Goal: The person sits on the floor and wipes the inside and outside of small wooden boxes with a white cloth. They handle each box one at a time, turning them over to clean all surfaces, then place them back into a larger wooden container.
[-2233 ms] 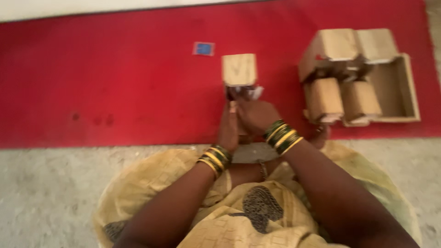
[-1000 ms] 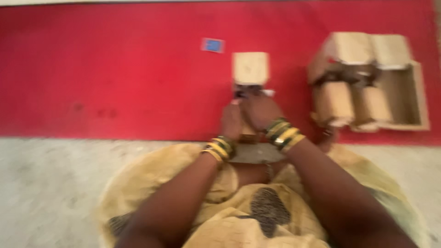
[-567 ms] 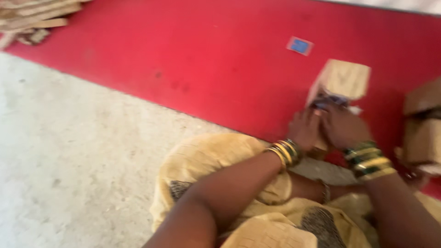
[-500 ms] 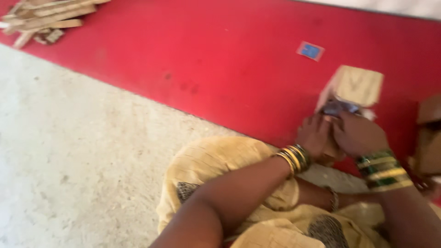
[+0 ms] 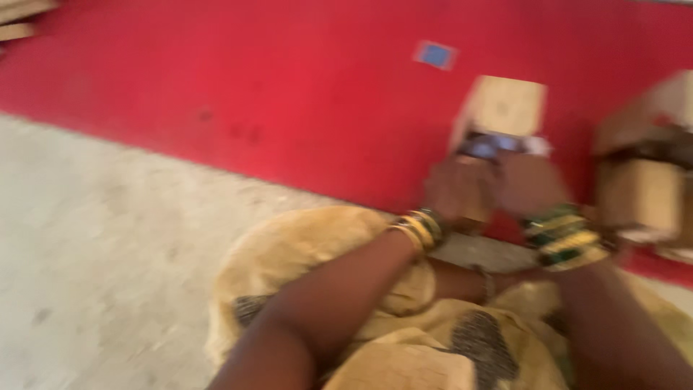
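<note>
Both hands meet right of centre in a motion-blurred frame. Left hand [image 5: 456, 195] and right hand [image 5: 530, 184] sit side by side, fingers curled inward around the near end of a small wooden box [image 5: 502, 108], which stands on the red mat [image 5: 253, 94] just above them. Between the hands and the box shows a small dark and bluish object [image 5: 489, 146]; the blur makes it impossible to say what it is or which hand grips it. Each hand looks narrowly closed rather than spread, but exactly what each one clasps cannot be told.

Gold and green bangles [image 5: 567, 235] ring both wrists. Holding the box from both sides, close to the body, seems to steady it on the mat while the fingers work at its near face.

At the right edge of the frame more wooden boxes [image 5: 642, 188] are stacked together, apart from the held one. A small blue square [image 5: 435, 54] lies on the mat in the upper middle. Pale concrete floor [image 5: 94, 238] fills the lower left, and yellow patterned cloth [image 5: 404, 332] covers the person's lap along the bottom.
</note>
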The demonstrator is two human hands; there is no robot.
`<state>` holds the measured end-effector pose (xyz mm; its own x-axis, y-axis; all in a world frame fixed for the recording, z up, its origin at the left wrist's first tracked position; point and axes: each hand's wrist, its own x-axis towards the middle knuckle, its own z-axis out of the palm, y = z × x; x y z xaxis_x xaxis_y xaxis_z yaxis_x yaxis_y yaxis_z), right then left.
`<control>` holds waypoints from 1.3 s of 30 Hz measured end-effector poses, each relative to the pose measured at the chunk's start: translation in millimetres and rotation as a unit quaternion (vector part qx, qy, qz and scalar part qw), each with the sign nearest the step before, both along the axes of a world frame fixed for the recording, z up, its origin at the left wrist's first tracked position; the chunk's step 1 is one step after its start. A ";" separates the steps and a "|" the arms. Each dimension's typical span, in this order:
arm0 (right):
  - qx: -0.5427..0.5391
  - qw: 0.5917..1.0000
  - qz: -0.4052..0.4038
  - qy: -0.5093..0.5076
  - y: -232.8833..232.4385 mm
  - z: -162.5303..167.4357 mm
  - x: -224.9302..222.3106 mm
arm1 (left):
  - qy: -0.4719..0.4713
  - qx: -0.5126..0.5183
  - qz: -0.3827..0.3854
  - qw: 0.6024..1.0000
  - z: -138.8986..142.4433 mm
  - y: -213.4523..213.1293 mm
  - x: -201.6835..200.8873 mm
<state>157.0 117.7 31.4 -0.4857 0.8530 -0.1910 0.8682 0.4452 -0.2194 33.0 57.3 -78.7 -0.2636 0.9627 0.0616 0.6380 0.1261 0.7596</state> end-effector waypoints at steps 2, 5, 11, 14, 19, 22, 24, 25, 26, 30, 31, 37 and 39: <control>-0.045 0.997 -0.026 0.049 -7.9 5.1 -2.8 | -0.076 -0.016 0.028 0.997 -4.5 1.3 -3.1; -0.081 0.993 -0.033 0.076 -22.5 28.2 3.7 | -0.185 -0.038 0.066 0.980 -0.7 -4.8 -6.4; 0.048 0.989 -0.036 0.133 -69.9 103.5 47.6 | -0.316 -0.075 0.059 0.944 25.1 -15.0 -9.1; -0.027 0.975 -0.177 0.129 -94.0 101.3 44.3 | -0.321 -0.073 0.054 0.943 34.4 -14.0 -8.3; -0.061 0.911 -0.213 0.347 -60.9 41.1 26.1 | -0.324 -0.042 0.035 0.945 30.5 -13.8 -10.9; -0.146 0.920 -0.177 0.319 -47.9 -2.1 26.3 | -0.410 -0.039 0.027 0.911 23.3 -12.6 -13.0; -0.051 0.934 -0.074 0.346 -46.6 -25.9 26.8 | -0.488 -0.059 0.018 0.871 18.6 -12.7 -13.5; -0.006 0.935 -0.021 0.355 -48.6 -34.4 27.6 | -0.429 -0.048 0.022 0.902 16.3 -13.1 -13.8; -0.021 0.947 -0.022 0.321 -51.6 -39.2 31.2 | -0.367 -0.038 0.025 0.929 13.8 -14.1 -13.9; -0.123 0.982 -0.004 0.145 -75.4 -28.4 37.2 | -0.357 -0.012 0.014 0.934 8.3 -15.5 -13.4; -0.157 0.984 0.007 0.089 -82.0 -18.2 38.1 | -0.366 -0.012 0.008 0.930 8.7 -15.5 -13.7; -0.253 0.961 0.061 0.094 -76.3 52.0 27.5 | -0.200 -0.012 0.065 0.977 44.3 -27.3 -13.7; -0.248 0.940 -0.095 0.213 -69.5 65.1 24.8 | -0.197 -0.022 0.147 0.969 69.7 -31.6 -11.9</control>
<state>181.8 48.1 96.5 -0.4568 0.7888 -0.4112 0.7076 0.0420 -0.7054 21.1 25.8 -9.0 -0.5222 0.8412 -0.1400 0.2304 0.2972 0.9266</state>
